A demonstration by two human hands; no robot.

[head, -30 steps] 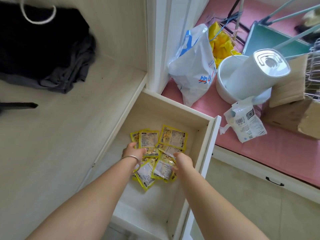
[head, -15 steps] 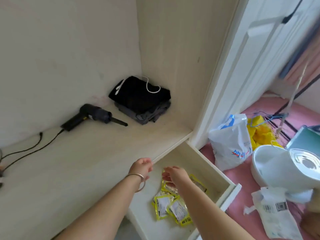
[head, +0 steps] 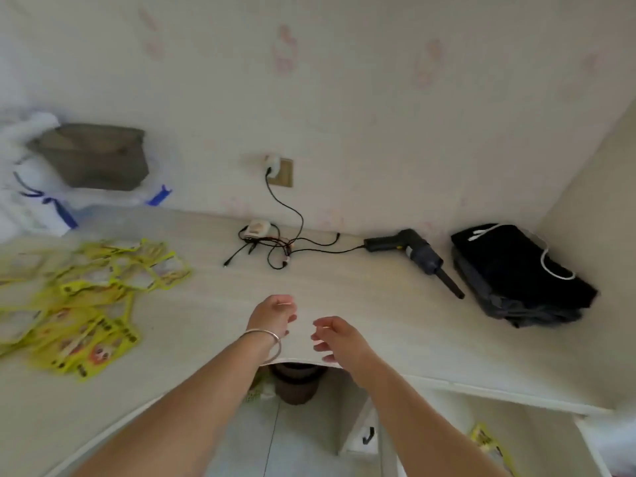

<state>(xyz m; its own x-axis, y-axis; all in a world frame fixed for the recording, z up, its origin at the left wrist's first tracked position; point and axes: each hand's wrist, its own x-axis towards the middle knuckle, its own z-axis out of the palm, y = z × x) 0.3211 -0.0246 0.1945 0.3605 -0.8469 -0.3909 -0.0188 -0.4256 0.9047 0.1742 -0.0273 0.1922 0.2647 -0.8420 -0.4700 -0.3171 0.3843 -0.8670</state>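
L hand (head: 275,313) & R hand (head: 339,340) hover close together over the desk (head: 344,287) front edge, fingers loosely curled, nothing in either. Yellow packets (head: 86,304) lie flat in a loose heap at the desk's left, well apart from both hands. Long axes are mixed, no common direction. Print on them is too blurred to read. Spare packet (head: 488,442) sits lower right, below desk level.

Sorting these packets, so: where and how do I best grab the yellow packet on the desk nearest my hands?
Pinch the free right edge of the nearest yellow packet, coming in low from the right with the left hand. It lies flat on the desk at the pile's outer rim, so probably only that edge lets fingers under.
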